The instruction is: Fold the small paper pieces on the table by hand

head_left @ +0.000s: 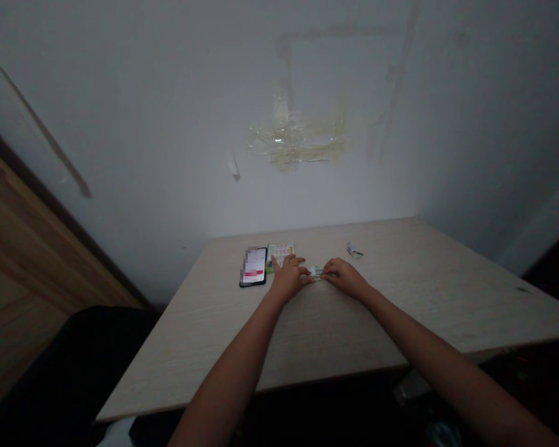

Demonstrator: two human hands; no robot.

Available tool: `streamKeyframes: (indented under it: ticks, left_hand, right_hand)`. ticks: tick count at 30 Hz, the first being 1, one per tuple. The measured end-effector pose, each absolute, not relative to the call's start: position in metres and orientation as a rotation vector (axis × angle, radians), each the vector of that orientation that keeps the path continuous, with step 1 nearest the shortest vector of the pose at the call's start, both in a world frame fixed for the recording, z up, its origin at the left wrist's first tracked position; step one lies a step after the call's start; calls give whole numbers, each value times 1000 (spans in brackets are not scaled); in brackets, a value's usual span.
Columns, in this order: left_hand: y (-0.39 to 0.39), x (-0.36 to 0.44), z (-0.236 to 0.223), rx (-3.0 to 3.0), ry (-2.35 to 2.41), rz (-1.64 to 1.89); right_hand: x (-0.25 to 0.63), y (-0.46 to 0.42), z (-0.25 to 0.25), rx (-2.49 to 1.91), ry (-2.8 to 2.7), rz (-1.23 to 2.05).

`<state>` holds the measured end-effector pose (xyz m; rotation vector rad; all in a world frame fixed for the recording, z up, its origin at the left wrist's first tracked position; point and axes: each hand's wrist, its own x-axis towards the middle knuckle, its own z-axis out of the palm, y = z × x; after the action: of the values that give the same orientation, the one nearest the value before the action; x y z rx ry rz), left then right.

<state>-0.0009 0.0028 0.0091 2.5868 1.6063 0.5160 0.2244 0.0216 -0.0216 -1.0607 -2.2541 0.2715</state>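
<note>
1. The table [423, 292] is the big pale thing in the middle; it has a light wood look, and everything here is told from it.
2. The wall [144, 124] stands right behind the table; old shiny tape [298, 139] sticks to it, high above the table.
3. A wood panel [28, 248] stands to the left of the table; a dark shape [74, 360] sits near the table's near left corner, too dim to name.
4. The left arm [233, 366] and right arm [423, 341] reach out over the table from its near edge; they meet near its middle, so the hands can work close together.
5. The left hand [289, 279] is half closed, with its fingers on the left end of the strip; the right hand [345, 277] is curled, with its fingers on the right end.
6. The strip [313, 271] is small, green and white, and lies on the table between the hands; it seems to be held from both ends to keep it still.
7. The card [280, 251] lies flat on the table, just past the left hand; the phone [253, 267] lies just left of it, screen up, its screen blurred; both seem set aside, out of the way of the hands.
8. A small shiny wrapper [354, 251] lies on the table, past the right hand.
</note>
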Motion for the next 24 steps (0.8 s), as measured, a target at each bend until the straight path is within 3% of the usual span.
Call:
streamKeyframes:
  ticks: [24]
  left_hand:
    - [8,14,6,2305,1768,699]
  right_hand:
    - [211,24,-17,-1612,-2126,139]
